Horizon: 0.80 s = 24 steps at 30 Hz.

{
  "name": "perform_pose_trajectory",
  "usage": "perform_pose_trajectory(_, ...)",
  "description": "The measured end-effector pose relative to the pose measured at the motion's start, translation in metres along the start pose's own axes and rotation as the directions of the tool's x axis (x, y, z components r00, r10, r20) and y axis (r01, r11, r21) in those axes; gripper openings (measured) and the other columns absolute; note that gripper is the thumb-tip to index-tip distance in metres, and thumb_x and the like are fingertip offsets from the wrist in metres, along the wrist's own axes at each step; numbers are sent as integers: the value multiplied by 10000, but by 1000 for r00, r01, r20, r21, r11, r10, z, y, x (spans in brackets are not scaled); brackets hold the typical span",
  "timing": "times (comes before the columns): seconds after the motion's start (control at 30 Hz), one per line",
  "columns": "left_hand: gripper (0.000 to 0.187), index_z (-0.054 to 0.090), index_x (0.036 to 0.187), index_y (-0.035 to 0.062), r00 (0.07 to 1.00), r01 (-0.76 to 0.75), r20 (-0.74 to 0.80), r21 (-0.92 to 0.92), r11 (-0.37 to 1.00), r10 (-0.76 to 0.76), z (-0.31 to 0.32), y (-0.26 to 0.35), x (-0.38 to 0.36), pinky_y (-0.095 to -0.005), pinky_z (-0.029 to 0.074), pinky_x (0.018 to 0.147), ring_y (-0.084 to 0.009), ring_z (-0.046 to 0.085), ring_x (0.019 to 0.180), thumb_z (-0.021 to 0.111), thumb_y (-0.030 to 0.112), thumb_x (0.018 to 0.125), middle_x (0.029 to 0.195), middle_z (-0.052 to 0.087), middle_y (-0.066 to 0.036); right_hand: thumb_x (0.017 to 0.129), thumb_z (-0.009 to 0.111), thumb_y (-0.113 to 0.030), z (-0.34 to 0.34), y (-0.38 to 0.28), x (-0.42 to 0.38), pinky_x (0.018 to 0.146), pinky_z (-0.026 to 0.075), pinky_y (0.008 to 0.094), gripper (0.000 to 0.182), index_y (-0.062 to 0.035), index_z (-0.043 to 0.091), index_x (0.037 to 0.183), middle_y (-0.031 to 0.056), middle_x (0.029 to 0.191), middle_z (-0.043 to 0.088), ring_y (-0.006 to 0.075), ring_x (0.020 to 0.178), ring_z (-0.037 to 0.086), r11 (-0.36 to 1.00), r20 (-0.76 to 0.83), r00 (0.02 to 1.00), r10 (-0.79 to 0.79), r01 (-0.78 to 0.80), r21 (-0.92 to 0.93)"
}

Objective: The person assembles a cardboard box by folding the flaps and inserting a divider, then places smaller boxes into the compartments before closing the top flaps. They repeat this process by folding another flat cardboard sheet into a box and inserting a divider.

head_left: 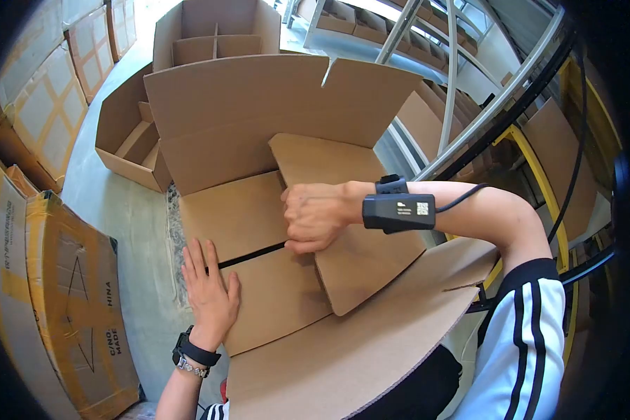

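A brown cardboard box [259, 301] lies in front of me with its flaps spread out. My left hand [211, 290] rests flat at its left edge, fingers apart, beside the dark gap between two inner panels. My right hand [318, 215] is closed at the edge of the right flap [371, 262], which overlaps the inner panels; its fingertips are hidden. A far flap [259, 115] with a slit stands up behind, and a near flap [371, 343] stretches toward my body. A black device with a cable sits on my right wrist, and a watch and bracelet on my left.
Open boxes with dividers [217, 46] [134, 143] stand behind the box. Taped cartons [84, 301] are stacked along the left. Metal rails [462, 133] and a yellow frame [539, 168] rise at the right, with more cardboard beyond. Grey floor [129, 231] shows at left.
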State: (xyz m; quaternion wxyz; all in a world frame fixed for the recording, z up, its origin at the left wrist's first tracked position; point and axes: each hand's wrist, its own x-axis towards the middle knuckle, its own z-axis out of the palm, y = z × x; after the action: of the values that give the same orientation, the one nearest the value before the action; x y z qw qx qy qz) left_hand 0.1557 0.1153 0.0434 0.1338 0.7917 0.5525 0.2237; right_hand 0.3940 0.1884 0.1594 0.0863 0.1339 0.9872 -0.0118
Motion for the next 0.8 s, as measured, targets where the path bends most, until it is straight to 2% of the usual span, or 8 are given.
perform_pose_trajectory(0.17, 684, 233, 1407, 36, 1000, -4, 10, -7, 1000, 4, -2, -2, 0, -488, 192, 1075, -428, 156, 1335, 537, 185, 812, 1465, 163, -212, 773, 514, -276, 44, 7, -52, 656, 422, 375, 358, -119, 562, 455, 47, 485, 555, 242, 509, 557, 991, 249, 967, 55, -22, -132)
perform_pose_trajectory(0.27, 690, 241, 1403, 32, 1000, -7, 18, -29, 1000, 8, -1, 2, 1, -528, 204, 1058, -434, 152, 1335, 549, 218, 814, 1466, 161, -202, 736, 560, -304, 26, 5, -64, 762, 412, 408, 242, -111, 597, 594, 37, 633, 624, 198, 660, 590, 963, 525, 821, 223, -103, -249)
perform_pose_trajectory(0.33, 685, 246, 1402, 34, 1000, -10, 14, -45, 999, 10, -2, 2, 2, -529, 205, 1058, -438, 158, 1332, 549, 214, 815, 1465, 165, -201, 741, 578, -324, 21, 7, -56, 908, 358, 468, 288, -62, 614, 855, 113, 972, 623, 237, 1006, 541, 939, 246, 923, 296, -234, -251)
perform_pose_trajectory(0.43, 680, 251, 1400, 37, 1000, 1, 22, -40, 999, 0, -2, 1, 1, -532, 204, 1056, -443, 163, 1328, 551, 210, 815, 1464, 168, -200, 768, 570, -346, 12, 1, -56, 988, 279, 533, 428, -17, 560, 1042, 180, 1223, 474, 343, 1237, 344, 590, -187, 828, 528, -516, -621)
perform_pose_trajectory(0.53, 684, 251, 1401, 42, 1000, 1, 17, -22, 1000, 0, -3, 2, 1, -535, 207, 1054, -443, 168, 1327, 554, 216, 814, 1465, 168, -197, 779, 565, -353, 25, 0, -61, 1012, 213, 586, 497, 19, 538, 1108, 224, 1260, 427, 430, 1265, 276, 495, -210, 665, 717, -698, -517)
perform_pose_trajectory(0.7, 696, 251, 1403, 46, 1000, 3, 14, -4, 1000, -3, -3, 3, 1, -539, 206, 1052, -440, 167, 1329, 561, 232, 808, 1465, 171, -194, 745, 580, -365, 43, 12, -50, 1014, 240, 567, 529, 25, 523, 1098, 234, 1200, 469, 434, 1213, 340, 775, 216, 748, 628, -573, -268)
perform_pose_trajectory(0.77, 699, 250, 1404, 48, 1000, 10, 15, 7, 1000, -11, -1, 2, 0, -539, 205, 1053, -440, 166, 1329, 562, 236, 807, 1466, 171, -192, 724, 589, -382, 52, 14, -47, 1013, 251, 553, 525, 24, 550, 1054, 232, 1169, 484, 437, 1181, 375, 835, 299, 801, 519, -550, 25)
perform_pose_trajectory(0.8, 700, 249, 1405, 49, 1000, 10, 19, 8, 1000, -10, -2, 2, 0, -539, 204, 1053, -441, 165, 1329, 561, 237, 808, 1466, 172, -190, 685, 614, -405, 54, 8, -49, 1011, 272, 530, 536, 22, 573, 1007, 227, 1128, 499, 429, 1156, 412, 847, 158, 832, 531, -523, -94)
